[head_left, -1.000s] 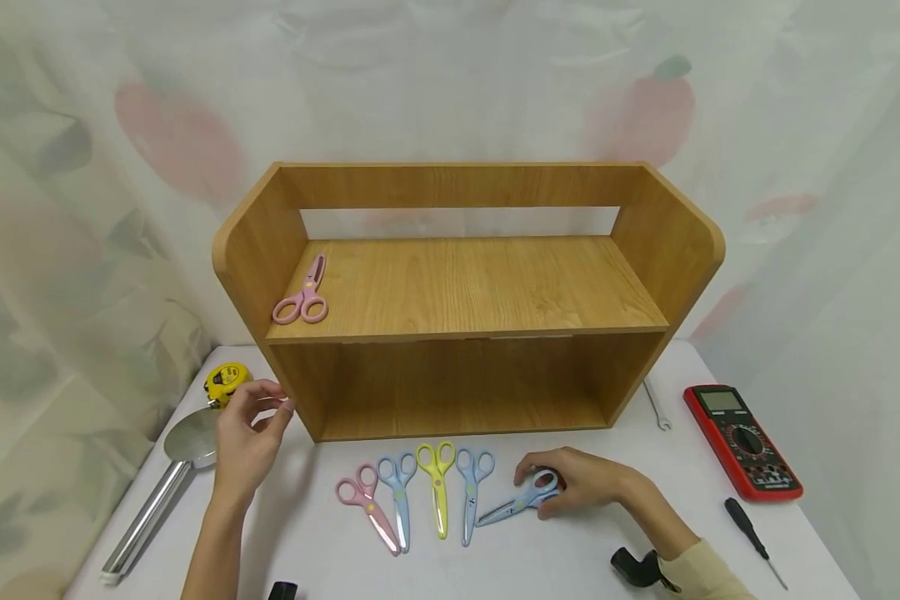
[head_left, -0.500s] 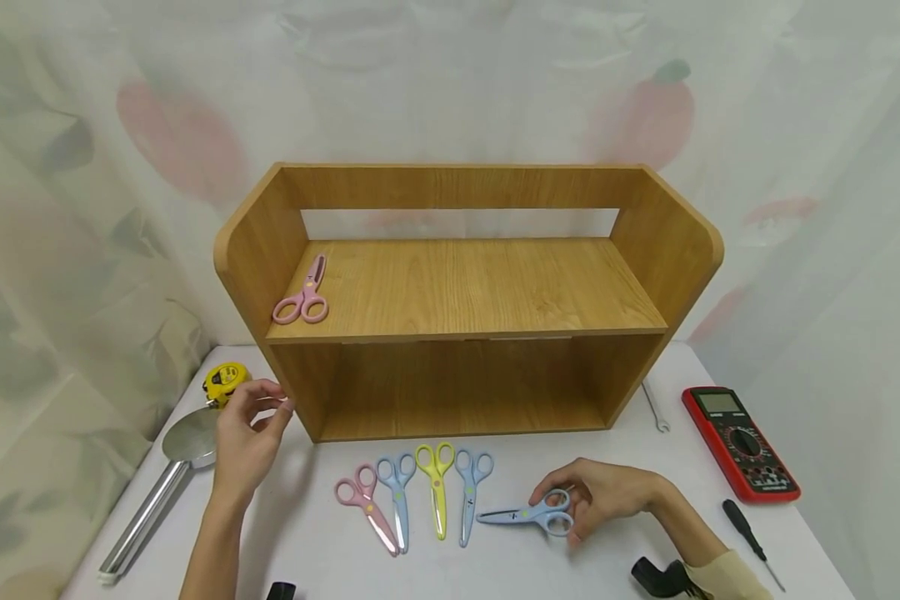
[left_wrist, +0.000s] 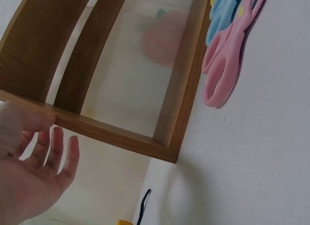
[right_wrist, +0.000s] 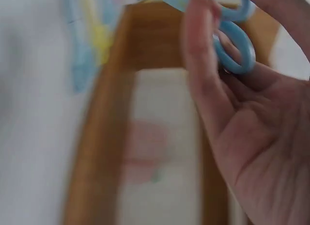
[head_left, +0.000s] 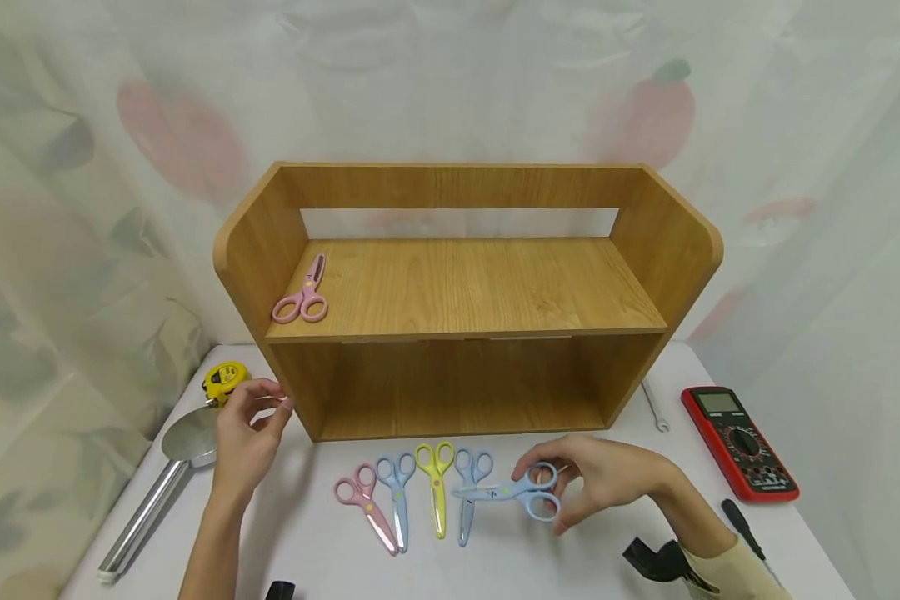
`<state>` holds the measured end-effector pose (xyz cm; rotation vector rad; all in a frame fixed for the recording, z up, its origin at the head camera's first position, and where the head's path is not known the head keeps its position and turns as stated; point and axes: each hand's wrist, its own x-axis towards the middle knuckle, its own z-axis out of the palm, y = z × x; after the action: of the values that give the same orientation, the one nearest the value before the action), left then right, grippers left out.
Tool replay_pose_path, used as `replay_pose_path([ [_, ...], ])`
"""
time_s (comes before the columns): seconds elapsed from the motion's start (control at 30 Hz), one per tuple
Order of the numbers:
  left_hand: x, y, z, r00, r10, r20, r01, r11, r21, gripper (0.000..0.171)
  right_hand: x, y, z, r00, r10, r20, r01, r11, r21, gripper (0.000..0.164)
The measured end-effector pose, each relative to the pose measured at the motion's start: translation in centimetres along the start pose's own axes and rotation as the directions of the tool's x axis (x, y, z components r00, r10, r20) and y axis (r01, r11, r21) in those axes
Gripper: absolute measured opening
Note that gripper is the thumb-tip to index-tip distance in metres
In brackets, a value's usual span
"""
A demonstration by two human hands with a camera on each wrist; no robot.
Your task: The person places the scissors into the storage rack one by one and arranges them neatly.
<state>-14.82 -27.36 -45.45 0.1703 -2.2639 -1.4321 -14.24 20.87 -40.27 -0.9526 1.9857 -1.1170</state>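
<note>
My right hand [head_left: 607,483] holds blue scissors [head_left: 521,490] by their handle loops above the table, blades to the left and overlapping the upright blue scissors [head_left: 468,508] in the head view. The right wrist view shows the loops [right_wrist: 240,48] at my fingers, with the blades out of frame. My left hand [head_left: 251,433] touches the left side of the wooden shelf [head_left: 465,287], its fingers loosely bent; the left wrist view has the thumb on the panel's edge. Pink scissors [head_left: 363,504], blue scissors [head_left: 399,496] and yellow scissors [head_left: 438,487] lie in a row.
More pink scissors [head_left: 306,296] lie on the upper shelf board at left. A tape measure [head_left: 225,381] and a strainer [head_left: 180,467] are at the left; a wrench [head_left: 654,408], a red multimeter [head_left: 742,442] and a screwdriver [head_left: 746,529] at the right.
My right hand first drew the blue scissors rightward, then raised them and moved slightly left. Their blades swung from slanting down to pointing left. The left hand has not moved.
</note>
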Motion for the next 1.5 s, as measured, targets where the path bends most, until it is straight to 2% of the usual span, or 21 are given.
replay_pose_path([
  [0.07, 0.0, 0.0, -0.1, 1.0, -0.005, -0.004, 0.005, 1.0, -0.002, 0.03, 0.7, -2.4, -0.5, 0.992, -0.109, -0.065, 0.107, 0.994, -0.024, 0.058],
  [0.1, 0.0, 0.1, -0.1, 1.0, -0.007, -0.007, 0.007, 1.0, -0.002, 0.03, 1.2, -3.6, -0.8, 0.979, -0.179, -0.1, 0.175, 0.984, -0.044, 0.059],
  [0.2, 0.0, 0.0, -0.2, 1.0, -0.009, -0.01, 0.009, 1.0, -0.005, 0.031, 3.3, -7.4, -1.8, 0.911, -0.35, -0.22, 0.334, 0.936, -0.105, 0.065],
  [0.3, 0.1, -0.1, -0.2, 1.0, -0.007, -0.013, 0.007, 1.0, -0.008, 0.032, 6.0, -10.5, -2.8, 0.851, -0.415, -0.322, 0.38, 0.909, -0.17, 0.068],
  [0.37, 0.1, -0.1, -0.2, 1.0, -0.007, -0.013, 0.007, 1.0, -0.007, 0.032, 8.3, -12.0, -3.5, 0.834, -0.408, -0.372, 0.369, 0.913, -0.174, 0.067],
  [0.53, 0.2, 0.0, 0.0, 1.0, -0.016, -0.009, 0.016, 1.0, -0.009, 0.033, 14.3, -13.9, -5.3, 0.82, -0.364, -0.442, 0.312, 0.931, -0.189, 0.059],
  [0.67, 0.3, -0.2, 0.2, 1.0, -0.023, -0.01, 0.023, 1.0, -0.007, 0.034, 17.9, -14.6, -6.0, 0.825, -0.309, -0.473, 0.216, 0.946, -0.242, 0.055],
  [0.8, 0.3, -0.1, 0.2, 1.0, -0.019, -0.008, 0.019, 1.0, -0.01, 0.033, 20.0, -15.3, -5.9, 0.83, -0.263, -0.492, 0.11, 0.942, -0.317, 0.058],
  [0.93, 0.3, 0.1, 0.2, 1.0, -0.01, -0.003, 0.01, 1.0, -0.005, 0.033, 21.2, -15.7, -5.4, 0.809, -0.23, -0.541, 0.004, 0.922, -0.387, 0.063],
  [1.03, 0.3, 0.1, 0.2, 1.0, -0.001, -0.002, 0.001, 1.0, 0.002, 0.033, 21.8, -15.7, -4.8, 0.78, -0.231, -0.581, -0.056, 0.9, -0.433, 0.064],
  [1.13, 0.3, -0.2, 0.2, 1.0, 0.014, -0.008, -0.014, 1.0, -0.017, 0.034, 22.2, -15.7, -4.4, 0.748, -0.254, -0.613, -0.083, 0.881, -0.466, 0.058],
  [1.2, 0.3, -0.2, 0.3, 1.0, 0.028, -0.014, -0.028, 0.999, -0.039, 0.033, 22.3, -15.6, -4.1, 0.728, -0.269, -0.63, -0.081, 0.88, -0.469, 0.054],
  [1.27, 0.3, -0.3, 0.3, 0.999, 0.037, -0.02, -0.038, 0.997, -0.063, 0.033, 22.3, -15.5, -4.0, 0.719, -0.273, -0.639, -0.073, 0.885, -0.46, 0.05],
  [1.4, 0.2, -0.2, 0.2, 0.999, 0.031, -0.024, -0.033, 0.996, -0.077, 0.032, 21.6, -15.5, -3.8, 0.723, -0.262, -0.639, -0.044, 0.906, -0.421, 0.052],
  [1.5, 0.2, -0.2, 0.1, 1.0, 0.021, -0.021, -0.022, 0.997, -0.068, 0.032, 20.5, -15.3, -3.3, 0.719, -0.276, -0.638, 0.024, 0.927, -0.374, 0.053],
])
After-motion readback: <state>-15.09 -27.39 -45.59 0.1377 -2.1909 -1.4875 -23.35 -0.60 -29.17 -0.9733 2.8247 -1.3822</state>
